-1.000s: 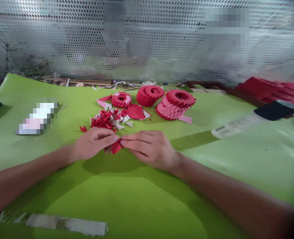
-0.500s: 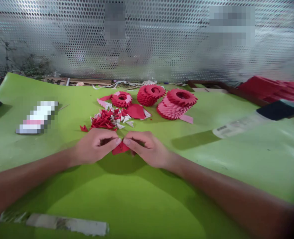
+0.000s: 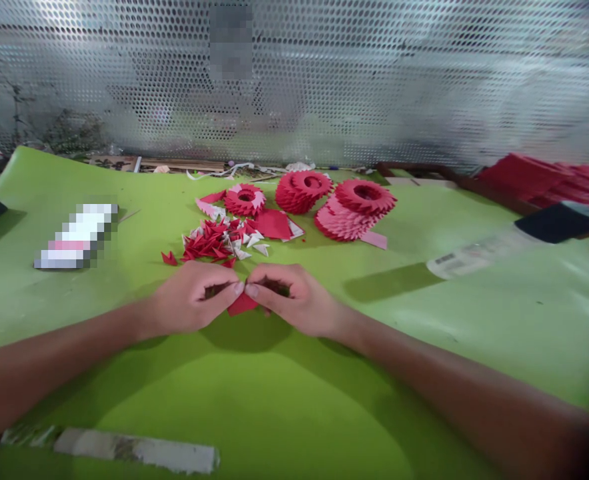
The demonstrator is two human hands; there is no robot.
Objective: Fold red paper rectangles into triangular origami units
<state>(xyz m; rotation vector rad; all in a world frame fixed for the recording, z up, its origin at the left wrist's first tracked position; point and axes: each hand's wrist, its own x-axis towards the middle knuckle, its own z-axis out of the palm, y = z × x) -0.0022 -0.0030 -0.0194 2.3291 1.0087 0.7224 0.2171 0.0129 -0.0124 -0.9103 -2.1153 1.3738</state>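
Observation:
A small red piece of paper (image 3: 243, 305) is pinched between my two hands over the green table. My left hand (image 3: 192, 297) grips its upper left edge with thumb and fingers, and my right hand (image 3: 294, 298) grips it from the right. The two thumb tips almost meet; the fingers behind the paper are hidden. Just beyond my hands lies a heap of folded red and white paper pieces (image 3: 212, 241). Flat red paper squares (image 3: 273, 224) rest beside the heap.
Behind stand a low red-and-pink folded-paper ring (image 3: 244, 199), a red stack of rings (image 3: 299, 192) and a taller pink-and-red one (image 3: 352, 210). A clear bottle with a black cap (image 3: 474, 250) lies right. A blurred-out phone-like object (image 3: 77, 237) is left; a whitish strip (image 3: 134, 450) lies in front.
My thumbs have come closer together over the upper edge of the red paper, and less of it shows. The other things have stayed in place.

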